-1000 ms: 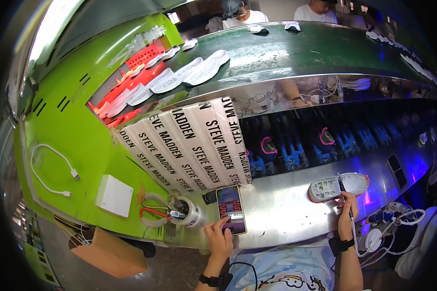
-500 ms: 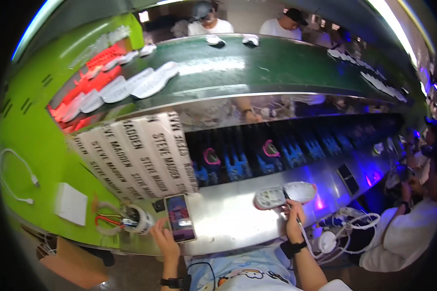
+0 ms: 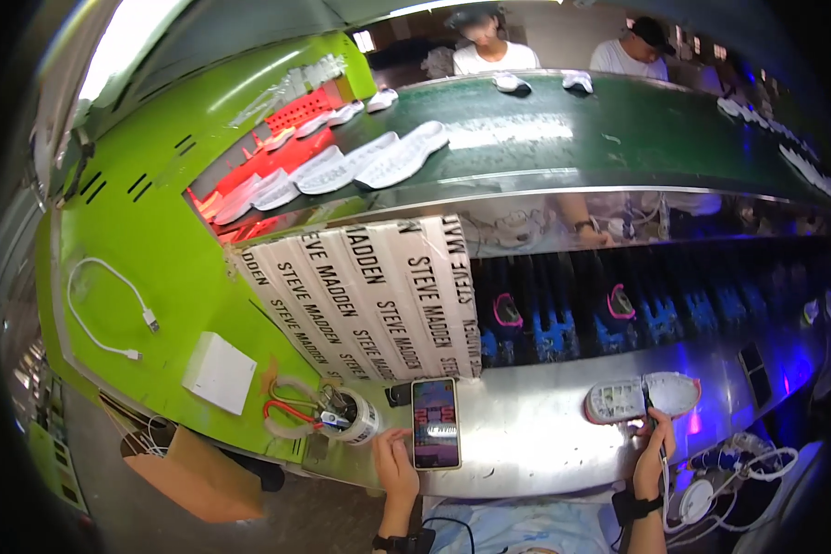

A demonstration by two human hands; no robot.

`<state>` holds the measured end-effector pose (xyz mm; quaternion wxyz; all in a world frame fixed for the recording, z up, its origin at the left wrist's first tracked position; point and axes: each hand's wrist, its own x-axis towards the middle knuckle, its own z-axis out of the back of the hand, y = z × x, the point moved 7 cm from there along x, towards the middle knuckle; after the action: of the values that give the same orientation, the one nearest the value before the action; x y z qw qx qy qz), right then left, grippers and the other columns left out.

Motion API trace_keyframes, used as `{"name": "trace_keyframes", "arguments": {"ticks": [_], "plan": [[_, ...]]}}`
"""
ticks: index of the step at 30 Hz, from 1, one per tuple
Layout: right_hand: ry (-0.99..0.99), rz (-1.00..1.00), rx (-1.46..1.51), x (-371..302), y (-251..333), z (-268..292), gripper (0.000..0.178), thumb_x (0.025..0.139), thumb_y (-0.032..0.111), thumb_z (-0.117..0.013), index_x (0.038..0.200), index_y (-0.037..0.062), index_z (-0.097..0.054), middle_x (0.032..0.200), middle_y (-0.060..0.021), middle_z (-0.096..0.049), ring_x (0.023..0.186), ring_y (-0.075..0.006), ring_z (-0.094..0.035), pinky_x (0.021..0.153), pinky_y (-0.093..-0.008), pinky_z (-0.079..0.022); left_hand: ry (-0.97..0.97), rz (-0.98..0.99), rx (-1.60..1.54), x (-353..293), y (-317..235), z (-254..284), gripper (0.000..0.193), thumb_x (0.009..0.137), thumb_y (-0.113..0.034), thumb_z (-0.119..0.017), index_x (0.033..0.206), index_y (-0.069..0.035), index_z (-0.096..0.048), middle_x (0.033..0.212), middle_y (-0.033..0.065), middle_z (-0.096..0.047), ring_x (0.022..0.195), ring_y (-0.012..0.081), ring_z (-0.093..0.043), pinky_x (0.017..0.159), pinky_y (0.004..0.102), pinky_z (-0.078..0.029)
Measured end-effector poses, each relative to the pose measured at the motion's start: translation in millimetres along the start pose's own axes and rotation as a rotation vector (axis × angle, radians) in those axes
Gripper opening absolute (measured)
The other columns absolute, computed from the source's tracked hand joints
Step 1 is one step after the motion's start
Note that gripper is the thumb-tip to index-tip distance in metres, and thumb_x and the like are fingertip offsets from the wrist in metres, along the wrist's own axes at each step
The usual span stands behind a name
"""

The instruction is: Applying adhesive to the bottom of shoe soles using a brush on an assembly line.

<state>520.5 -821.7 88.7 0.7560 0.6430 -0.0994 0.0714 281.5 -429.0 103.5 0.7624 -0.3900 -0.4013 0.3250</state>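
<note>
Gripping a thin dark tool [image 3: 649, 399], the right hand [image 3: 651, 462] has its fingers closed around the handle at the near edge of a pale shoe sole [image 3: 614, 403] on the metal bench [image 3: 526, 443]. The sole lies flat, gridded at its left and smoother at its right (whether it is 1 piece or 2 meeting end to end, I cannot tell). The left hand [image 3: 395, 466] is well apart from the right, fingers loosely extended and holding nothing visible, just beside a phone [image 3: 436, 434] with a lit screen; contact there is unclear.

As a judgement, work on this sole looks to be in hand rather than finished: the tool crosses its midsection and the fingers have not let go. No boundary between treated and untreated surface shows, so how much is done and how much is left cannot be read. Beyond, a row of pale soles [image 3: 402, 159] lies on the green belt [image 3: 526, 157], with 2 more at its far edge; their stage is equally unclear. A white cup [image 3: 365, 422] of tools stands left of the phone.
</note>
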Motion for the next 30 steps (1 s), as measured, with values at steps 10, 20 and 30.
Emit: {"name": "trace_keyframes", "arguments": {"ticks": [10,20,30], "plan": [[0.027,0.069,-0.056,7.0,1.3,-6.7,0.036,0.101,0.027,-0.038,0.111,-0.0016,-0.058,0.087,-0.0022,-0.056,0.071,-0.0090,-0.050,0.069,-0.0233,-0.040,-0.063,0.019,-0.038,0.5,14.6,-6.2,0.023,0.095,-0.011,-0.040,0.110,0.001,-0.053,0.106,0.0128,-0.054,0.092,0.0231,-0.052,0.086,0.0345,-0.041],[-0.016,0.107,-0.122,5.9,7.2,0.1,0.036,0.102,0.024,-0.034,0.115,-0.0015,-0.055,0.098,-0.0070,-0.055,0.081,-0.0127,-0.052,0.071,-0.0255,-0.044,0.711,0.695,0.229,-158.7,39.1,110.4,0.017,0.089,-0.013,-0.053,0.088,0.000,-0.064,0.087,0.0136,-0.066,0.084,0.0238,-0.064,0.074,0.0355,-0.049],[0.021,0.201,-0.229,2.2,16.0,-1.3,0.031,0.100,0.019,-0.037,0.116,-0.0012,-0.054,0.112,-0.0099,-0.051,0.083,-0.0145,-0.051,0.071,-0.0257,-0.044,0.907,0.382,0.647,-310.4,158.9,202.2,0.032,0.091,-0.026,-0.047,0.110,-0.004,-0.063,0.105,0.0168,-0.065,0.103,0.0286,-0.061,0.088,0.0409,-0.047]]}}
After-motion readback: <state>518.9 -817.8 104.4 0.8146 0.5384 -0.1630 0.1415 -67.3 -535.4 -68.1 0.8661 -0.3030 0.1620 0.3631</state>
